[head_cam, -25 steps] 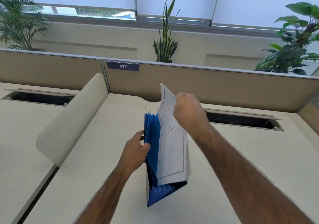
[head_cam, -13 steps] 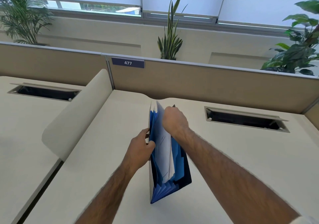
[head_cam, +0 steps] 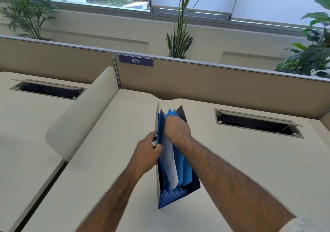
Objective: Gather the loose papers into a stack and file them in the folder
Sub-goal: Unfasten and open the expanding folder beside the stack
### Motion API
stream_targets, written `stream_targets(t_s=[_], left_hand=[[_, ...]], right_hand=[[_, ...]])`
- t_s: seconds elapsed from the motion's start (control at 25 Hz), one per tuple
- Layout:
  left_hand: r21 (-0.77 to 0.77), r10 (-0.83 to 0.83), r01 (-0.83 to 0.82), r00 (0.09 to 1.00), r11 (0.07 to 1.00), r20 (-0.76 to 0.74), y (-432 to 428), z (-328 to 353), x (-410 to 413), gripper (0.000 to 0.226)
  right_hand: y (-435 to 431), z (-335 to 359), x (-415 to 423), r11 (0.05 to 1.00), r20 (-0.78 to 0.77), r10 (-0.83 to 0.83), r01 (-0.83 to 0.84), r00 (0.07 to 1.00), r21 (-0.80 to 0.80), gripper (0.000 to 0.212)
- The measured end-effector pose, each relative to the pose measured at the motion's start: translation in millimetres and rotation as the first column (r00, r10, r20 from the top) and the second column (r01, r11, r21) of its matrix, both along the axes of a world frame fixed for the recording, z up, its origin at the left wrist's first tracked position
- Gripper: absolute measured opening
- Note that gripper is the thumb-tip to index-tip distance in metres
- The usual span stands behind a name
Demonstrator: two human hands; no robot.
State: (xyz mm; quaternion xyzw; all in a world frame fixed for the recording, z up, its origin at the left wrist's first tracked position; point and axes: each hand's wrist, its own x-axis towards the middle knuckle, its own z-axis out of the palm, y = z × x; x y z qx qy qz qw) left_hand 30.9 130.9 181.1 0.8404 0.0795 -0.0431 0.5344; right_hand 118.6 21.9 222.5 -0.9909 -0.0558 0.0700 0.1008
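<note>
My right hand [head_cam: 175,127] is clenched on the top edge of the papers [head_cam: 169,162], knuckles up, at the folder's mouth. My left hand [head_cam: 147,152] grips the near-left wall of the folder [head_cam: 185,181], thumb hooked over a blue divider to keep a pocket spread. The folder stands on end on the bench [head_cam: 107,160], its long axis running away from me and tilted slightly right, accordion pleats fanned at the near bottom corner. The papers sit mostly inside a pocket on the left side, their white edge showing between blue dividers and running along that same axis. As I judge it, the right hand, directly above the sheets, is the one to push them down along the pocket while the left holds it open. There is faint print on the sheets, too small to read. On the partition beyond, a dark plate [head_cam: 135,60] reads "477".
</note>
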Motion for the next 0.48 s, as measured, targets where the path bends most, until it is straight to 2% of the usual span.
stream_targets(t_s=[0.12, 0.2, 0.28, 0.36, 0.48], left_hand=[[-0.003, 0.000, 0.000, 1.000, 1.000, 0.006, 2.0, -0.2, -1.9, 0.055], [-0.007, 0.014, -0.014, 1.000, 1.000, 0.012, 5.0, -1.9, -2.5, 0.053], [-0.010, 0.038, -0.038, 0.999, 0.999, 0.017, 6.9, -4.3, -2.8, 0.051], [0.001, 0.057, -0.057, 0.998, 0.998, 0.020, 7.2, -6.8, -2.8, 0.050], [0.027, 0.060, -0.061, 0.998, 0.998, 0.021, 6.3, -10.2, -2.0, 0.046]], right_hand=[[1.9, -5.6, -2.4, 0.999, -0.005, 0.019, -0.019, 1.000, 0.027, 0.017], [-5.2, -2.7, -3.4, 0.997, 0.070, 0.025, -0.030, 0.997, 0.067, 0.040], [-21.7, 3.8, -3.3, 0.996, 0.124, 0.093, -0.094, 0.988, 0.002, 0.056], [-42.6, 12.4, -6.9, 0.971, 0.108, 0.221, -0.209, 0.969, -0.112, 0.056], [-72.0, 13.3, -17.5, 0.919, 0.087, 0.349, -0.322, 0.933, -0.228, 0.044]])
